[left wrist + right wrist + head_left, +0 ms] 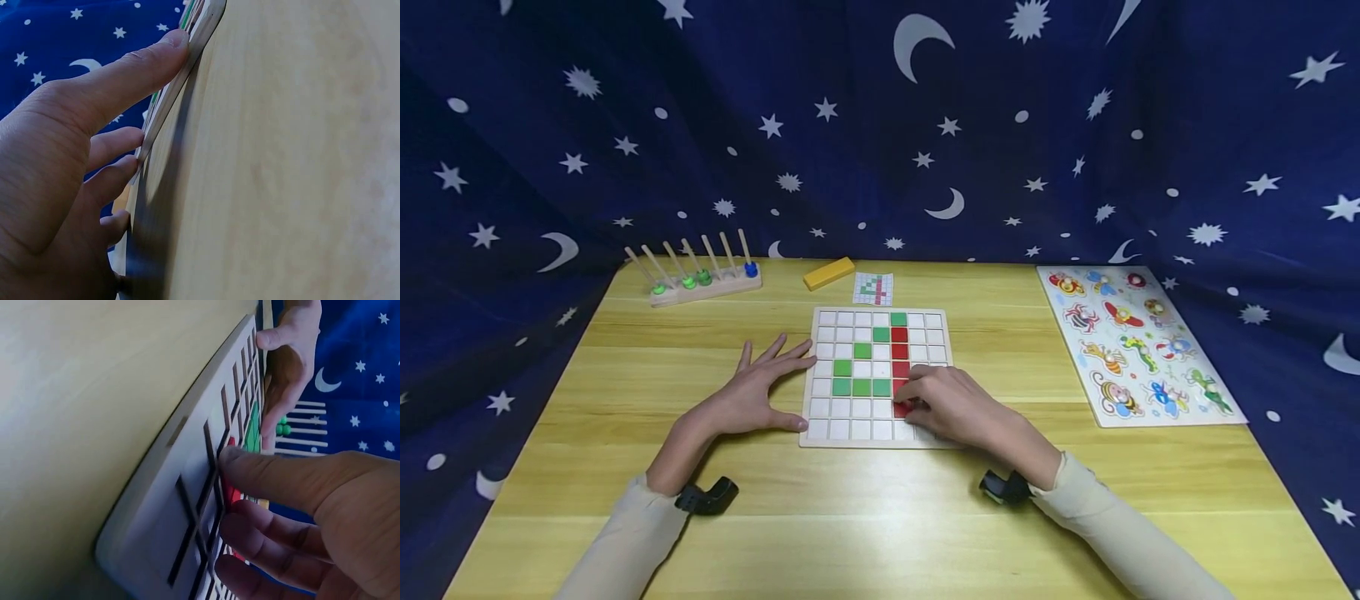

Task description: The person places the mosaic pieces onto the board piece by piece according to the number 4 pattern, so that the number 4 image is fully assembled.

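A wooden grid board (838, 432) with white squares lies in the middle of the table. Green tiles (862, 351) form a slanted line and a row on it, and red tiles (899, 352) run down one column. Fingers spread, my left hand (748, 400) steadies the board's left edge, its thumb (165, 53) touching the rim. My right hand (951, 404) pinches a red tile (231, 481) between thumb and fingers, low in the red column. That tile is partly hidden by the fingers.
Behind the board lie a small pattern card (873, 288) and a yellow block (829, 273). A peg rack (707, 289) with green and blue beads stands at the back left. An insect puzzle board (1138, 346) lies on the right. A starry curtain (850, 125) hangs behind.
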`<state>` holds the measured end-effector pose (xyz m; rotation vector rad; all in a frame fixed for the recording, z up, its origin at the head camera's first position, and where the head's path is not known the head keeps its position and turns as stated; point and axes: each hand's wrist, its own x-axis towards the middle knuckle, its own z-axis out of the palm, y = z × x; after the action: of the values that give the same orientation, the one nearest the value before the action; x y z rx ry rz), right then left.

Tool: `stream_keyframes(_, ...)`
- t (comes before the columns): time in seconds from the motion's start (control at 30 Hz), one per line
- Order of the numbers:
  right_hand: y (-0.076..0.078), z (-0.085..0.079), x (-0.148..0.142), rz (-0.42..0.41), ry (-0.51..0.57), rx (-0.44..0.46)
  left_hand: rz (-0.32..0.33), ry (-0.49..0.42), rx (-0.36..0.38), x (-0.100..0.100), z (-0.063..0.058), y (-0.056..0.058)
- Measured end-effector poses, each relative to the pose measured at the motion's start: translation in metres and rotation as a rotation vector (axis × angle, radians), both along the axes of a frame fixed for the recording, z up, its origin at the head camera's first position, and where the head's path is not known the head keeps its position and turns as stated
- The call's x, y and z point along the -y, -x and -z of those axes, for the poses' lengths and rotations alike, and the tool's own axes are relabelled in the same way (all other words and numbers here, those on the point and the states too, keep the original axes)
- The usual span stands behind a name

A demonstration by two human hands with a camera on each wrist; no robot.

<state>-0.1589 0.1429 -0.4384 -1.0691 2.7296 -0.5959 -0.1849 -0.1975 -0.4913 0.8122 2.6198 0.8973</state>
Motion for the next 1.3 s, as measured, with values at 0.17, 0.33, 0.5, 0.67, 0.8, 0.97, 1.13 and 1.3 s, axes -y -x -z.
stream_keyframes(0.17,0.001,0.0,-0.014,0.033,0.026,-0.009,0.005,-0.011,0.001,-0.001,0.0,0.0)
stream_keyframes(0.33,0.001,-0.004,-0.032,0.058,0.011,-0.028,0.013,-0.025,-0.013,0.0,-0.002,0.0)
stream_keyframes(0.5,-0.001,-0.009,-0.045,0.079,-0.02,-0.037,0.014,-0.037,-0.015,0.001,-0.004,-0.001)
stream_keyframes(0.67,-0.005,-0.011,-0.055,0.1,-0.044,-0.048,0.016,-0.043,-0.017,0.0,-0.003,-0.001)
stream_keyframes(0.8,-0.01,-0.011,-0.063,0.113,-0.055,-0.061,0.016,-0.042,-0.019,-0.001,-0.003,-0.001)
stream_keyframes(0.97,-0.016,-0.012,-0.073,0.128,-0.082,-0.051,0.013,-0.026,-0.006,-0.001,-0.003,0.001)
stream_keyframes(1.13,-0.021,-0.012,-0.08,0.143,-0.099,-0.057,0.01,-0.01,-0.001,-0.001,-0.003,0.001)
stream_keyframes(1.3,-0.024,-0.01,-0.083,0.142,-0.106,-0.034,0.013,-0.011,-0.005,-0.002,-0.003,0.0)
